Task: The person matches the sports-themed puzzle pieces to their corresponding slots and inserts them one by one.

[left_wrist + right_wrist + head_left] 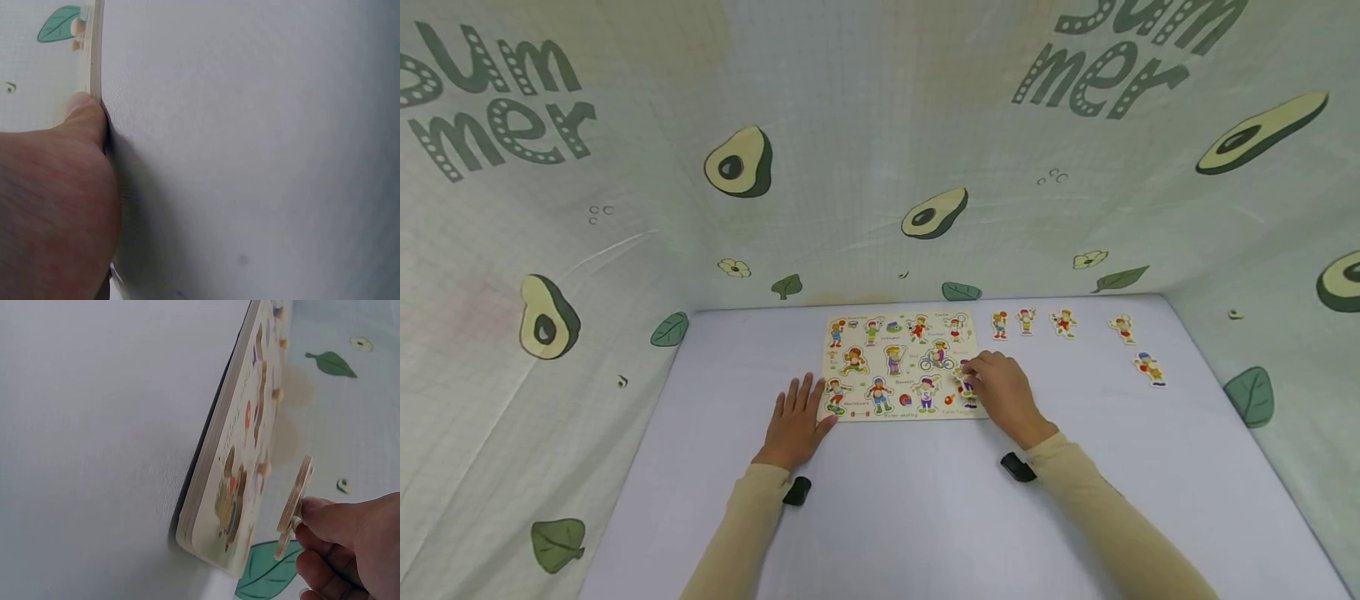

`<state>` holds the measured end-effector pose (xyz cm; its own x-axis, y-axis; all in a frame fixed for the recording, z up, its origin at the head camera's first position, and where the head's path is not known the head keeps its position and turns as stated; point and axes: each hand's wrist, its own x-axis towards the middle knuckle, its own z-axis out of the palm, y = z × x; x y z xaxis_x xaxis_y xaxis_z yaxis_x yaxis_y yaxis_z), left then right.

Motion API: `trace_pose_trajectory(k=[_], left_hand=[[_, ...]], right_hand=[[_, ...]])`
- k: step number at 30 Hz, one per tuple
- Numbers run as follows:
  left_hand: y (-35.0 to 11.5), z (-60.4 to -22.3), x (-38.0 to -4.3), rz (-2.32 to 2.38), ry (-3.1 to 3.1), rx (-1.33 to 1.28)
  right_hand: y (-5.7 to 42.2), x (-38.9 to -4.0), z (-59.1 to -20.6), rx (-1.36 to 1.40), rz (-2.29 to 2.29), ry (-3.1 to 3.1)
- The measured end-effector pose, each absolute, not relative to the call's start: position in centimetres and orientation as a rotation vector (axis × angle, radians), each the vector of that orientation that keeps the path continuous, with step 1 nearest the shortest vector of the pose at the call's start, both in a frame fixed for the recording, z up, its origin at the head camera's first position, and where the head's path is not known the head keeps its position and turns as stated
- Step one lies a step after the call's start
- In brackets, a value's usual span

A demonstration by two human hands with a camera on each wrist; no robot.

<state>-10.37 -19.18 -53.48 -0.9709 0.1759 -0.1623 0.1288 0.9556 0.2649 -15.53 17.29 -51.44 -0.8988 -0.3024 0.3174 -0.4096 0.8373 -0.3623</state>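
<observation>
A wooden peg puzzle board point(859, 390) with printed sports figures lies at the back of the table. My left hand point(793, 425) lies with straight fingers at the board's left edge; in the left wrist view its thumb point(84, 115) touches the front left rim. Above the board's lower right corner, my right hand point(1006, 396) pinches a wooden puzzle piece point(295, 497) between thumb and fingers. The right wrist view has this piece tilted on edge and apart from the board, near a figure-shaped recess point(231, 503). Its printed side is mostly hidden there.
Several loose figure pieces lie right of the board, among them a footballer piece point(1063, 323) and a blue-capped piece point(1150, 368). A patterned cloth point(850, 150) hangs behind the white table point(895, 508) and at both sides.
</observation>
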Motion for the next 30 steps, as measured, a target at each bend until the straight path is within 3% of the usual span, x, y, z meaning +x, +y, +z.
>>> trace_pose_trajectory(k=[30], left_hand=[[-19.3,-53.2,-10.2,0.401,2.938,0.245]], right_hand=[[12.7,-15.1,-52.5,0.674,0.639,-2.753]])
